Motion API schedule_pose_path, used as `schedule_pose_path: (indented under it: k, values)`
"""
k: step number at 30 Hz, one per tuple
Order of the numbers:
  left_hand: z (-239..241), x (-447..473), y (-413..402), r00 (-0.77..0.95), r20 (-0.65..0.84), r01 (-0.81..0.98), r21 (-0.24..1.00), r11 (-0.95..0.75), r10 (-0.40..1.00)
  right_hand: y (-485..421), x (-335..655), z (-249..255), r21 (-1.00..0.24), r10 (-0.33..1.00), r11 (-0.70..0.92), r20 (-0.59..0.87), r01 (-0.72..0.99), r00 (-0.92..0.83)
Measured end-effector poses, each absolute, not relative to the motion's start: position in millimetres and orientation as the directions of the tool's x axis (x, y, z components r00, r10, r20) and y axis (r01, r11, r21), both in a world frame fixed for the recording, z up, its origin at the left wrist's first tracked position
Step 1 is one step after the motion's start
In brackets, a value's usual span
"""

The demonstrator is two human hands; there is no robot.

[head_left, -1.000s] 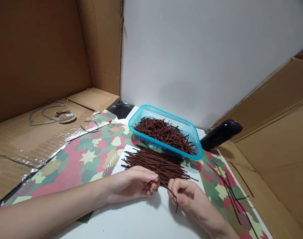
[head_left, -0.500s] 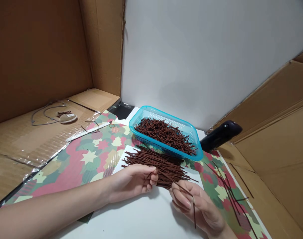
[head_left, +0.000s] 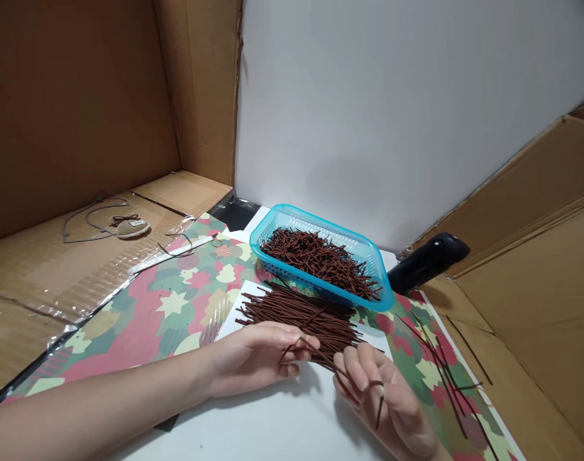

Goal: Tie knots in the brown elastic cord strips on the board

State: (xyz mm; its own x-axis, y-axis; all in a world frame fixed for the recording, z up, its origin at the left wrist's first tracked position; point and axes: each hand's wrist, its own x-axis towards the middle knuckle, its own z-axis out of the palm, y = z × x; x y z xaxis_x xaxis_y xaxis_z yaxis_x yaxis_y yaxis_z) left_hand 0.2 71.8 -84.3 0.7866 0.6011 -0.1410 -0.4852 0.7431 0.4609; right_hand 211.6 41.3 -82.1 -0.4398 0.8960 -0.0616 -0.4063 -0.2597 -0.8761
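A thin brown cord [head_left: 326,363] stretches between my two hands over the white board [head_left: 253,416]. My left hand [head_left: 267,358] pinches one end of it between thumb and fingers, and a short tail hangs below them. My right hand [head_left: 378,397] is closed on the other part, with the free end looped over a finger and hanging down. Just beyond both hands lies a pile of long brown cords [head_left: 292,314], roughly side by side on the board.
Behind the pile stands a blue plastic basket [head_left: 389,282] full of short knotted brown cords [head_left: 316,256]. A dark, glossy rounded object [head_left: 431,256] is right of it. Loose cords [head_left: 440,365] lie at right. A beige tagged pouch [head_left: 132,228] rests on cardboard at left.
The cord between my hands has been drawn into a straighter line. My left fingers have shifted their pinch slightly, and my right fingers have curled further round the cord.
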Motion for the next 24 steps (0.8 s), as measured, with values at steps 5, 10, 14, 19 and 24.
schedule_pose_path:
  k: [5,10,14,19,24]
  values:
    - [-81.0,-0.4,70.6,0.798,-0.146,-0.479,0.434,0.763,0.585,41.8,202.6,-81.6,-0.857,0.869,-0.354,-0.154,-0.375,-0.47]
    - [-85.9,3.5,71.0,0.749,-0.205,-0.44,0.557,0.705,0.63,41.5,200.4,-82.4,-0.841,0.878,-0.352,-0.145,-0.411,-0.457]
    - [-89.0,5.8,70.5,0.721,-0.25,-0.403,0.607,0.685,0.646,41.4,199.6,-83.3,-0.858,0.891,-0.323,-0.134,-0.399,-0.433]
    - [-85.0,7.7,68.6,0.713,-0.272,-0.386,0.617,0.686,0.646,40.9,196.9,-83.9,-0.883,0.912,-0.284,-0.127,-0.374,-0.39]
    - [-83.2,10.3,68.3,0.684,-0.287,-0.378,0.647,0.663,0.671,39.1,196.2,-85.3,-0.905,0.924,-0.263,-0.137,-0.334,-0.356]
